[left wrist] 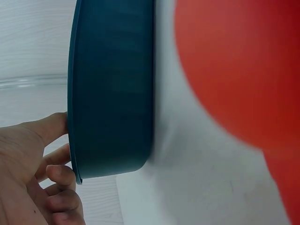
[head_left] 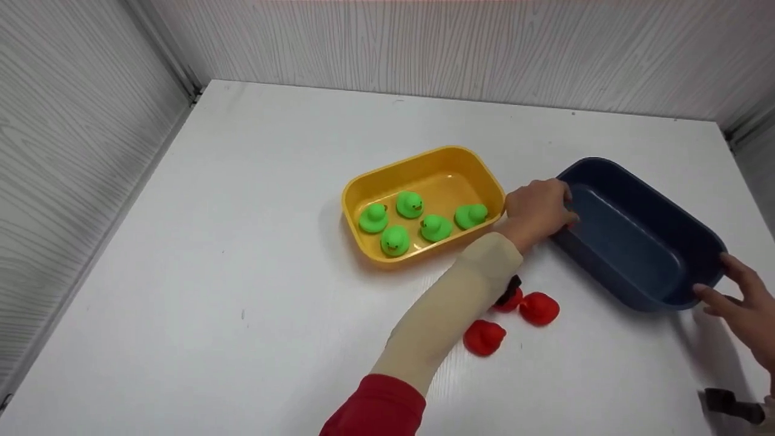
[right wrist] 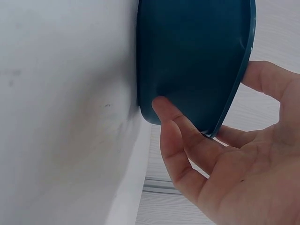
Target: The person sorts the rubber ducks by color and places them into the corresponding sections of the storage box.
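Observation:
A dark blue plastic tub [head_left: 629,236] stands at the right of the table, its inside bare. My left hand [head_left: 536,206] grips the rim at its left end, thumb and fingers over the edge. At the near right corner, my right hand [head_left: 748,303] pinches the rim. In the right wrist view, fingers [right wrist: 171,117] lie along the tub's outer wall [right wrist: 192,56]. Several red rubber ducks [head_left: 539,309] lie on the table below the left forearm, one partly hidden by the wrist strap. A large red blur, close to the lens, fills the right of the left wrist view.
Left of the blue tub stands a yellow tub [head_left: 363,245] holding several green rubber ducks [head_left: 395,241]. My left hand is close to its right end. Panels with a wood-grain pattern [head_left: 424,48] border the white table [head_left: 181,272] at the back and sides.

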`<state>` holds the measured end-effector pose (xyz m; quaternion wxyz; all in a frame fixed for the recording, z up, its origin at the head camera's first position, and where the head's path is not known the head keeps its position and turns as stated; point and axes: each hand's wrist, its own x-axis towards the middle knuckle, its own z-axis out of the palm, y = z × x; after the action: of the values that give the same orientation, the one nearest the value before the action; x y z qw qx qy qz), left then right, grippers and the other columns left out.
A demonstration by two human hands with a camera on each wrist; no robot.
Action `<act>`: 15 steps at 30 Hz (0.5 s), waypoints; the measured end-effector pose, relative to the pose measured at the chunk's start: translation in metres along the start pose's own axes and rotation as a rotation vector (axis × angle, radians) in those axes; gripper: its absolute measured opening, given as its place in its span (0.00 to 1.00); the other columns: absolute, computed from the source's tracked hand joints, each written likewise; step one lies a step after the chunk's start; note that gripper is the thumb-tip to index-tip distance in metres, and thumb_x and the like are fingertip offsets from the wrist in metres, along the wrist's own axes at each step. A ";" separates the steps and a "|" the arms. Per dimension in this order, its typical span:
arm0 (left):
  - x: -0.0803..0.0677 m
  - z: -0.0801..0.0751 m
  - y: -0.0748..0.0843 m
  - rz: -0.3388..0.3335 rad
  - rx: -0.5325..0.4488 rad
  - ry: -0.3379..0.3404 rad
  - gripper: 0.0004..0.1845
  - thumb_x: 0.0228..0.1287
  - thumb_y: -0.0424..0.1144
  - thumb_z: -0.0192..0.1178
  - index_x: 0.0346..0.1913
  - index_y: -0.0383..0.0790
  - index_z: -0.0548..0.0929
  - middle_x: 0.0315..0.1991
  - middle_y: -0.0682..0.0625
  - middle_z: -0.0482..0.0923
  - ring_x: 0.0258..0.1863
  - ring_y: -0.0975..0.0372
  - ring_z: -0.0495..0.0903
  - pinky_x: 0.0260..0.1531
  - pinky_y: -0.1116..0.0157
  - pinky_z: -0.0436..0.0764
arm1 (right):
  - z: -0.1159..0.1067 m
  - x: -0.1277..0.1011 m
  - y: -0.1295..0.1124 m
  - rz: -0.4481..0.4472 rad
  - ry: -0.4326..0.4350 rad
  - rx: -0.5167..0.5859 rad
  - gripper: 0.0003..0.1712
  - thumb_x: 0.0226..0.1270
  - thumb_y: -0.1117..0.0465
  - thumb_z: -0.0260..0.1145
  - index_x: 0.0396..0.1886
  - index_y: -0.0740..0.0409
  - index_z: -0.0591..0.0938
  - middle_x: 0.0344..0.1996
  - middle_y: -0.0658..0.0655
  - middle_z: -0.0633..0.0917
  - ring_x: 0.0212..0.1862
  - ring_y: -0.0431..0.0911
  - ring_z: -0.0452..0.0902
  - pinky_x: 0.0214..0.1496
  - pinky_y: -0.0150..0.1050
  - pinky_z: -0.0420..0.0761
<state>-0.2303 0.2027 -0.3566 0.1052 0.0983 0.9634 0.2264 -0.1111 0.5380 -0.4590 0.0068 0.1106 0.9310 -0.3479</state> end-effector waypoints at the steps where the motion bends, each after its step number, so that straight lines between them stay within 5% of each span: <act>1: -0.001 0.000 0.000 0.004 0.001 -0.003 0.19 0.56 0.60 0.65 0.50 0.65 0.80 0.42 0.67 0.81 0.36 0.70 0.76 0.38 0.70 0.74 | 0.001 0.002 0.008 -0.002 0.004 -0.004 0.44 0.71 0.46 0.56 0.78 0.38 0.42 0.77 0.64 0.43 0.42 0.21 0.64 0.36 0.17 0.74; 3: -0.005 -0.002 0.000 0.014 -0.002 -0.008 0.20 0.57 0.60 0.65 0.52 0.66 0.79 0.45 0.68 0.80 0.38 0.70 0.76 0.39 0.70 0.74 | 0.002 0.002 0.016 -0.014 -0.008 0.012 0.44 0.71 0.47 0.57 0.77 0.35 0.41 0.77 0.62 0.41 0.47 0.31 0.72 0.36 0.17 0.74; 6: -0.010 -0.011 -0.003 0.036 -0.017 -0.014 0.21 0.57 0.61 0.64 0.54 0.66 0.78 0.48 0.68 0.80 0.39 0.70 0.75 0.39 0.71 0.73 | 0.002 -0.001 0.009 -0.039 -0.023 0.011 0.45 0.72 0.47 0.56 0.77 0.36 0.40 0.78 0.61 0.40 0.49 0.32 0.72 0.37 0.16 0.73; 8: -0.014 -0.020 -0.008 0.055 -0.037 -0.012 0.22 0.58 0.61 0.63 0.55 0.66 0.78 0.50 0.68 0.80 0.40 0.70 0.75 0.39 0.71 0.73 | 0.002 -0.006 -0.011 -0.051 -0.064 0.046 0.45 0.73 0.49 0.55 0.78 0.41 0.38 0.77 0.63 0.38 0.56 0.47 0.75 0.37 0.15 0.72; 11: -0.021 -0.032 -0.017 0.091 -0.075 -0.006 0.22 0.58 0.61 0.63 0.55 0.65 0.78 0.51 0.67 0.80 0.42 0.71 0.76 0.39 0.70 0.73 | 0.004 -0.016 -0.046 -0.055 -0.101 0.039 0.46 0.74 0.48 0.53 0.78 0.47 0.37 0.76 0.67 0.38 0.53 0.42 0.76 0.37 0.14 0.69; 13: -0.026 -0.039 -0.024 0.114 -0.103 -0.007 0.23 0.58 0.61 0.63 0.56 0.65 0.78 0.51 0.67 0.80 0.42 0.70 0.77 0.38 0.70 0.74 | 0.005 -0.023 -0.067 -0.056 -0.129 0.064 0.46 0.75 0.50 0.52 0.78 0.54 0.36 0.75 0.71 0.37 0.57 0.61 0.73 0.37 0.14 0.68; 15: -0.031 -0.044 -0.029 0.136 -0.129 -0.006 0.23 0.58 0.61 0.63 0.56 0.64 0.78 0.52 0.66 0.80 0.41 0.70 0.77 0.37 0.71 0.74 | 0.005 -0.027 -0.079 -0.058 -0.130 0.037 0.46 0.75 0.49 0.52 0.77 0.58 0.36 0.75 0.73 0.39 0.51 0.45 0.76 0.37 0.13 0.68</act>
<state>-0.2156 0.1510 -0.3262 0.0988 0.1572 0.9375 0.2943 -0.1013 0.4711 -0.4091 0.0550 0.0607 0.9248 -0.3714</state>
